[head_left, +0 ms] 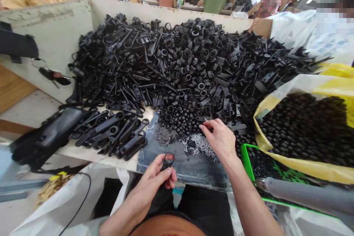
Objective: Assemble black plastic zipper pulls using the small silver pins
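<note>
My left hand (159, 177) is closed on a black plastic part with a ring end (165, 165); the ring sticks up above my thumb and the rest is hidden by the fingers. Over the worktop my right hand (219, 140) pinches a small silver metal pin (206, 120) between thumb and fingertips. Just below that hand lies a heap of silver pins (200, 143). Beside it are a pile of small dark grey pieces (166, 135) and a mound of round black beads (182, 120). Finished-looking black handles with ring ends (107, 131) lie in a row at left.
Large heaps of black plastic parts (129, 51), ring pieces (193, 51) and flat strips (262, 66) fill the walled bench. On the right, a yellow-white sack (304, 166) of black balls stands by a green crate (245, 158). Several people work behind the back board (232, 24).
</note>
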`<state>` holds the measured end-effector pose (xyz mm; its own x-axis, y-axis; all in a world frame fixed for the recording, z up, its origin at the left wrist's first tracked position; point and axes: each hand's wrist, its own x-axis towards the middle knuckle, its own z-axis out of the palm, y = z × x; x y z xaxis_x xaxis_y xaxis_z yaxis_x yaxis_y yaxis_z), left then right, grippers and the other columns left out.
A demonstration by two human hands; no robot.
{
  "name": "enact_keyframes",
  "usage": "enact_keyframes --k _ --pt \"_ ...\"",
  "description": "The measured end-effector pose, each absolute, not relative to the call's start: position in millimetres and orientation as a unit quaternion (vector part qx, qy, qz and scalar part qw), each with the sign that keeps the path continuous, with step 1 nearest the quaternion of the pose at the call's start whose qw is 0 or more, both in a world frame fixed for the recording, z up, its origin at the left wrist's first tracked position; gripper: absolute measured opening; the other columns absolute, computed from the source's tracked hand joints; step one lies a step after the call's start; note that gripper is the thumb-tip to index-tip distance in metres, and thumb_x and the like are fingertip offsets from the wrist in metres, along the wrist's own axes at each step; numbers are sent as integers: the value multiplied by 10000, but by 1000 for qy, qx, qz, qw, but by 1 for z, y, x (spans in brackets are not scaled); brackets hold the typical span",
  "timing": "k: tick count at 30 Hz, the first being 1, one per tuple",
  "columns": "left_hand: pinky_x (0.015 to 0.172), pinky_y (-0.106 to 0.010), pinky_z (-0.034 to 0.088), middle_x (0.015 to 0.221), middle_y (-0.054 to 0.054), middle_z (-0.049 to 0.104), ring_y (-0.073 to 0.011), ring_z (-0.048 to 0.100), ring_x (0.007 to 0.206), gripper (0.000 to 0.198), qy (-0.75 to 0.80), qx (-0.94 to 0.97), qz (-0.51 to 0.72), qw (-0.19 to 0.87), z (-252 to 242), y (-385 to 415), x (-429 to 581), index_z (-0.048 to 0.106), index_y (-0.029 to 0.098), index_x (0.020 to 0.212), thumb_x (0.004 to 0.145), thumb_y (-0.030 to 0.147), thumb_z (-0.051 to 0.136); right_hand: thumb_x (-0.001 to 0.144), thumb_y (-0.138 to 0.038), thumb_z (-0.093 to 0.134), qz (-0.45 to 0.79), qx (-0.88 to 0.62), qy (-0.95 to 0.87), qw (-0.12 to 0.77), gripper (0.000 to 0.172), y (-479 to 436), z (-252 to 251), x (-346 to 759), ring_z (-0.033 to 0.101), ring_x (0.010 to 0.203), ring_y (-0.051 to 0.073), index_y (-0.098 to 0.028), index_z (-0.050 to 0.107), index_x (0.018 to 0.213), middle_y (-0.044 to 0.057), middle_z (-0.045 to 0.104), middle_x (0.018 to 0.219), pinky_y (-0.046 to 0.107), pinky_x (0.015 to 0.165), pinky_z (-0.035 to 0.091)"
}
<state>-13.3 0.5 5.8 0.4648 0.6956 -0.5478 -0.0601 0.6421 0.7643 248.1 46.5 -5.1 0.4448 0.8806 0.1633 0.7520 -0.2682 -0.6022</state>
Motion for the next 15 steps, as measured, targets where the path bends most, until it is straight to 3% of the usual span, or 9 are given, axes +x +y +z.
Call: enact_keyframes --k 4,7,12,15 --pt "752 -289 438 838 -12 686 -153 583 751 440 456 337 245 786 6 0 -14 587 203 1207 875 444 744 828 -429 688 154 -795 -478 341 224 55 -5 252 568 756 199 -229 741 742 52 669 894 301 631 323" --pt "721 -279 432 820 -11 688 -147 581 730 440 452 318 254 794 7 1 -14 593 198 1178 853 437 769 764 -523 729 241 -768 -449 387 311 55 3 259 522 673 180 -214 730 730 36 647 778 298 596 327" --pt "651 -245 408 839 -22 708 -119 584 689 431 426 265 295 813 12 12 -4 567 192 1138 842 406 796 700 -716 731 428 -673 -393 458 529 40 23 249 245 477 77 -199 663 786 -64 445 610 251 450 227" --pt "634 -233 410 881 -41 728 -116 605 694 432 405 256 333 812 19 20 10 550 195 1126 858 444 781 665 -725 773 517 -614 -370 468 549 25 28 224 174 473 62 -206 605 727 -95 353 585 231 420 189"
